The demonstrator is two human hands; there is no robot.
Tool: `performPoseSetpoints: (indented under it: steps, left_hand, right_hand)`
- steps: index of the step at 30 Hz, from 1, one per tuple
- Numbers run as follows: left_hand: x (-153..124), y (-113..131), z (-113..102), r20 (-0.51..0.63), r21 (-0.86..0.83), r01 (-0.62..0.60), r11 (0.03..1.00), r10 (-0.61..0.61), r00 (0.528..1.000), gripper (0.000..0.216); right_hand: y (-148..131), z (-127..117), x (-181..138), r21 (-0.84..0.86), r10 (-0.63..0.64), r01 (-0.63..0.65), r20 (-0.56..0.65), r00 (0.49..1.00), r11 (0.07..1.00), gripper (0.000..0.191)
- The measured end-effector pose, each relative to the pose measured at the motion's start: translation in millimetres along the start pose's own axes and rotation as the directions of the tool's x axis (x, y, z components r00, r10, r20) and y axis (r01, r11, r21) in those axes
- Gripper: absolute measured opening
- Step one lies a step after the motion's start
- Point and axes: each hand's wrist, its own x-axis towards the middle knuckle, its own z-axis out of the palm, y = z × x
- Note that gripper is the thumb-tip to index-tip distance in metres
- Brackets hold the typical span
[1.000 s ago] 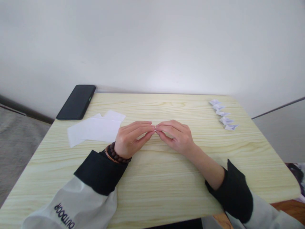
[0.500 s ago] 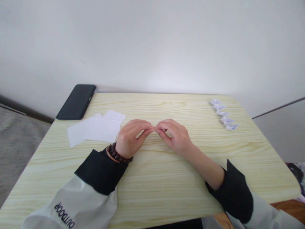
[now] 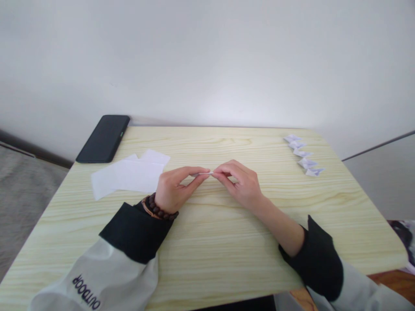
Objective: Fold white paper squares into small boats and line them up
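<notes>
Between my two hands, above the middle of the table, is a small folded piece of white paper (image 3: pixel 205 173), seen edge-on as a thin strip. My left hand (image 3: pixel 177 185) pinches its left part between thumb and fingers. Thumb and fingertips of my right hand (image 3: pixel 240 183) close on its right end. Most of the paper is hidden by the fingers, so its full shape cannot be made out. A dark bead bracelet (image 3: pixel 158 210) circles my left wrist.
Blank white paper sheets (image 3: pixel 129 175) lie overlapping at the left, beside my left hand. Behind them is a black phone (image 3: pixel 103 139). Several folded white paper boats (image 3: pixel 307 163) stand in a row at the right. A white wall (image 3: pixel 207 65) borders the table's (image 3: pixel 220 255) far edge.
My left hand has shifted slightly left and its fingers have flattened. More of the folded paper shows between the hands. The right hand stays nearly in place.
</notes>
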Motion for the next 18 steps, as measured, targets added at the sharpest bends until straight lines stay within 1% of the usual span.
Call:
performPoseSetpoints:
  steps: [5,10,12,14,16,18]
  left_hand:
    - [0.0,-0.6,-0.4,0.005,-0.024,-0.01,1.0,0.01,1.0,0.009]
    - [-0.8,-1.6,-0.8,0.031,-0.028,-0.012,1.0,0.012,0.999,0.008]
    - [-0.9,-1.7,-1.0,0.02,-0.024,-0.005,1.0,0.006,1.0,0.009]
    - [-0.9,-1.8,-1.3,0.005,-0.019,-0.014,1.0,0.014,1.0,0.012]
    - [-0.6,-2.3,-1.9,0.015,-0.026,-0.043,0.999,0.043,0.999,0.016]
    - [-0.1,-3.3,-2.6,0.046,-0.043,-0.077,0.996,0.079,0.996,0.018]
  right_hand:
    - [-1.0,-0.6,-1.6,0.079,-0.004,0.001,0.038,0.999,0.997,0.006]
    - [-3.0,-1.3,-1.1,0.052,0.035,-0.036,0.019,0.999,0.998,0.005]
    - [-4.3,-1.2,-0.9,0.064,0.087,-0.088,0.017,0.996,0.994,0.006]
    - [-5.2,-0.2,-1.5,0.138,0.177,-0.179,0.026,0.984,0.974,0.007]
    - [-5.3,1.6,-3.1,0.238,0.274,-0.276,0.041,0.961,0.931,0.008]
    - [-4.7,3.5,-5.0,0.303,0.338,-0.338,0.054,0.94,0.891,0.009]
